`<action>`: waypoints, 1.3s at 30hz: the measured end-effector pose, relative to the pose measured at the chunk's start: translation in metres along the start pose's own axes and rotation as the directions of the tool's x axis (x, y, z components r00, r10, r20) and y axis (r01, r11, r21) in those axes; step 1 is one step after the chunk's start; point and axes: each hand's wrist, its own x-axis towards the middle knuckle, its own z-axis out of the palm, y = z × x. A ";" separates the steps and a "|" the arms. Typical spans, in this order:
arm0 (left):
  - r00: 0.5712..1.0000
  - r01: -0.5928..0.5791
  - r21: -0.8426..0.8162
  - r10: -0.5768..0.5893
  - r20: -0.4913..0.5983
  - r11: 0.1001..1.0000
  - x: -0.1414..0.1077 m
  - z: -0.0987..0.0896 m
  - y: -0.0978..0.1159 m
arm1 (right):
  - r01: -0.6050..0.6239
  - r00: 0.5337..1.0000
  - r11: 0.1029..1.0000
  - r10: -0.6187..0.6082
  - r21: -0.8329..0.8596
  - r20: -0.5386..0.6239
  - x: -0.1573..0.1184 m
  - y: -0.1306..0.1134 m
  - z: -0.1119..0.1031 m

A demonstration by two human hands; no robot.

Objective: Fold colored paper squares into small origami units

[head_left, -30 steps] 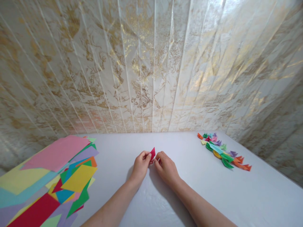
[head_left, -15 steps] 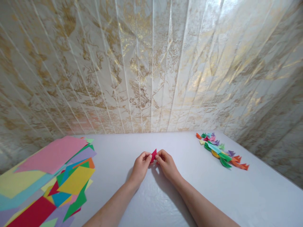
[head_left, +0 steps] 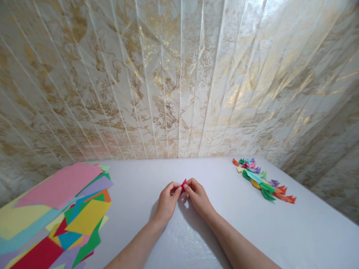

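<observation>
A small folded red paper (head_left: 183, 184) is held up between both hands just above the white table (head_left: 134, 175), its pointed tip sticking up. My left hand (head_left: 168, 200) pinches its left side between thumb and fingers. On the other side, my right hand (head_left: 198, 196) grips it the same way, the thumb near the middle of the paper. The lower part of the paper is hidden behind the fingertips.
Coloured paper sheets lie in a spread pile at the left, with a pink sheet (head_left: 60, 185) and a yellow sheet (head_left: 89, 216) on top. Small folded paper pieces (head_left: 254, 177) in many colours form a band at the back right. A patterned curtain (head_left: 168, 74) hangs behind the table.
The thumbs have come closer together over the red paper, and less of it shows. The view has shifted slightly.
</observation>
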 end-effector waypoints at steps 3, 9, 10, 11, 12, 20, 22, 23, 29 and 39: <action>1.000 0.021 -0.006 -0.021 0.004 1.000 0.001 -0.001 -0.002 | 0.005 1.000 1.000 -0.005 0.005 0.008 0.000 0.003 0.000; 0.997 0.083 -0.072 -0.083 0.003 0.994 0.002 -0.002 -0.004 | 0.003 1.000 1.000 -0.003 -0.027 -0.002 0.000 0.008 0.001; 0.996 0.087 -0.082 -0.088 -0.004 0.993 0.002 -0.002 -0.004 | 0.000 1.000 0.999 -0.001 -0.036 -0.006 0.000 0.008 0.001; 0.996 0.088 -0.092 -0.090 -0.020 0.992 0.002 -0.002 -0.004 | -0.001 1.000 0.999 0.000 -0.043 -0.010 0.000 0.008 0.001; 0.995 0.082 -0.100 -0.087 -0.042 0.992 0.001 -0.002 -0.004 | -0.001 1.000 0.999 0.001 -0.048 -0.016 0.000 0.009 0.001; 0.998 -0.028 0.040 0.030 -0.050 0.999 -0.007 0.002 -0.002 | -0.004 0.999 0.999 0.002 -0.046 -0.038 0.000 0.008 0.002; 0.998 -0.032 0.050 0.035 -0.059 0.998 -0.007 0.003 -0.001 | -0.001 0.999 1.000 0.000 -0.026 -0.040 0.000 0.008 0.003; 0.996 -0.041 0.065 0.046 -0.074 0.997 -0.007 0.002 -0.001 | 0.001 0.999 1.000 -0.002 -0.018 -0.037 0.000 0.009 0.003; 0.973 -0.197 0.204 0.217 -0.076 0.959 -0.007 0.000 -0.001 | 0.012 1.000 1.000 -0.012 -0.024 -0.001 0.000 0.011 0.005; 0.985 -0.172 0.197 0.175 0.002 0.965 -0.006 0.000 0.003 | 0.000 1.000 0.999 -0.001 -0.049 -0.021 0.000 0.010 0.005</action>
